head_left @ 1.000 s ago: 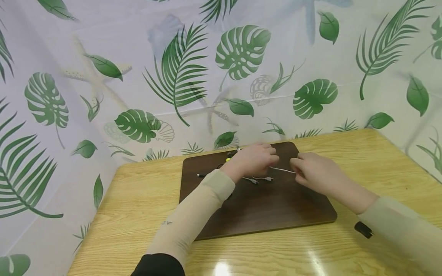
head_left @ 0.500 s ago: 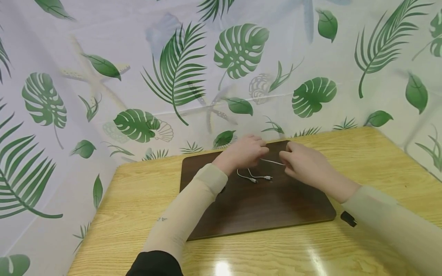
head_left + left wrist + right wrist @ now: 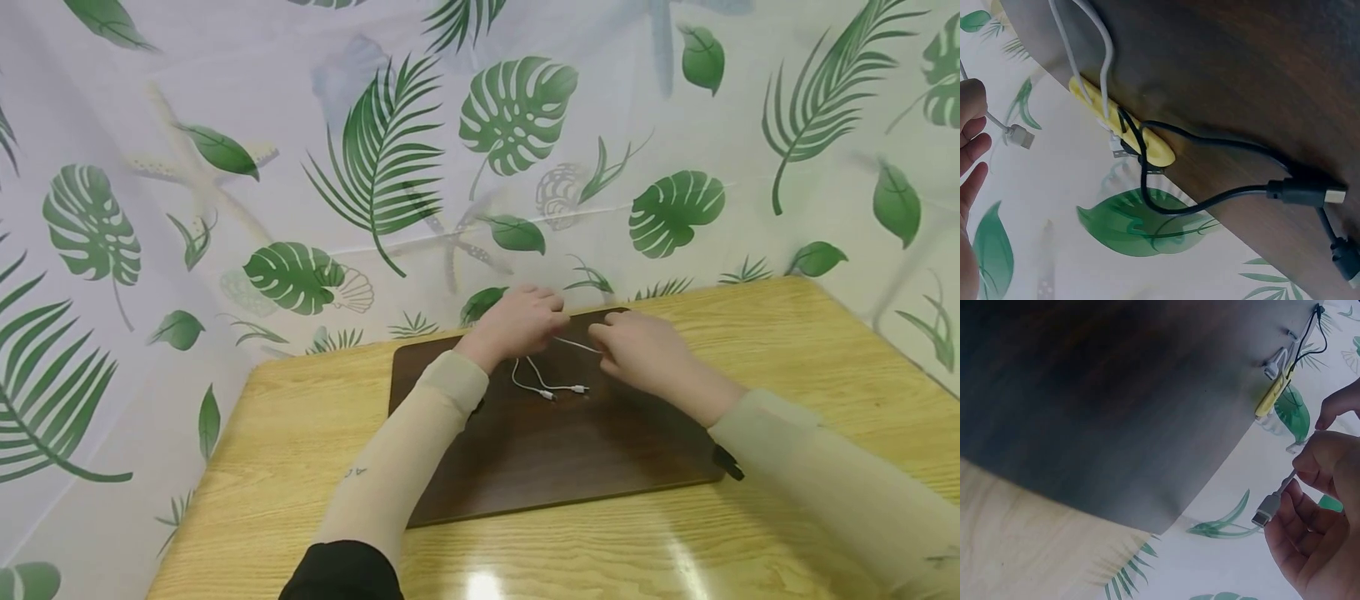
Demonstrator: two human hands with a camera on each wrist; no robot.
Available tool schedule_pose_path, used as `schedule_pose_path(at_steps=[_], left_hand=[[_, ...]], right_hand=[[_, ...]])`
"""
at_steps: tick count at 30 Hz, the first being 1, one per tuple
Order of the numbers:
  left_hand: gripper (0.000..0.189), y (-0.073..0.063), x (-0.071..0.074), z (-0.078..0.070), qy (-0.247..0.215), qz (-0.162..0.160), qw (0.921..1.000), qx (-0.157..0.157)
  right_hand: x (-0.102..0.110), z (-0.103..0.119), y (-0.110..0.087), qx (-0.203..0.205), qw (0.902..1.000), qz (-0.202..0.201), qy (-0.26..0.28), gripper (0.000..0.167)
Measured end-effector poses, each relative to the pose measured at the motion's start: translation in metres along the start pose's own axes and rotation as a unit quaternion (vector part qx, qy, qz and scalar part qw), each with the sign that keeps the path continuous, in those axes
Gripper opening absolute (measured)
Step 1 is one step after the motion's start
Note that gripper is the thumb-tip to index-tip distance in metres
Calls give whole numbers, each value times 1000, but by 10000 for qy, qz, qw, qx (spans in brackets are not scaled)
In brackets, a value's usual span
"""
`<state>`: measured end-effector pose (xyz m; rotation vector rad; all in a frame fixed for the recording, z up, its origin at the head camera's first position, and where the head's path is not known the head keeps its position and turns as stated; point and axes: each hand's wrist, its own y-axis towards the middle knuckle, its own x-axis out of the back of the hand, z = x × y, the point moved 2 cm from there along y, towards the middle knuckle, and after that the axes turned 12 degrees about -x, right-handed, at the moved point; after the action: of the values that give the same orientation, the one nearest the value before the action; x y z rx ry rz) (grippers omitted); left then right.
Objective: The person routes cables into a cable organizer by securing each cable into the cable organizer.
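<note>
In the head view, a short white USB cable [image 3: 577, 344] spans the gap between my two hands above the far part of a dark brown board. My left hand [image 3: 521, 321] pinches one end, its white plug [image 3: 1019, 135] sticking out past the fingers in the left wrist view. My right hand [image 3: 645, 350] grips the other end between thumb and finger; the plug [image 3: 1266, 509] there points down. At the board's edge sits a yellow cable holder [image 3: 1122, 122] with white cords [image 3: 1107, 56] and a black cable [image 3: 1210, 203] running through it. My left hand hides the holder in the head view.
The dark brown board [image 3: 570, 450] lies on a light wooden table [image 3: 750, 533]. Two white plugs [image 3: 566, 390] rest on the board. A leaf-print cloth [image 3: 450, 167] hangs behind the table. Black plugs [image 3: 1300, 192] dangle off the holder's right side.
Both hands have shifted left and slightly farther away, the white cable still between them. More of the two white cords on the board shows now beneath my left hand.
</note>
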<state>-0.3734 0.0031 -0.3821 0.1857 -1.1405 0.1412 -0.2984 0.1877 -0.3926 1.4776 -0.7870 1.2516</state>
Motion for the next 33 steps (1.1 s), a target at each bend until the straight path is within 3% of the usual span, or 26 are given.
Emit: schedule_pose_path(at_steps=[8, 21, 33], left_hand=[[10, -4, -13, 5, -64, 162, 9997, 145], [14, -7, -22, 6, -357, 457, 9976, 388], [13, -6, -33, 7, -441, 647, 9960, 435]], right_hand=[[-11, 7, 5, 29, 10000, 11, -7, 23], [-24, 13, 8, -69, 9997, 235, -70, 17], [-33, 19, 7, 162, 9998, 58, -66, 20]])
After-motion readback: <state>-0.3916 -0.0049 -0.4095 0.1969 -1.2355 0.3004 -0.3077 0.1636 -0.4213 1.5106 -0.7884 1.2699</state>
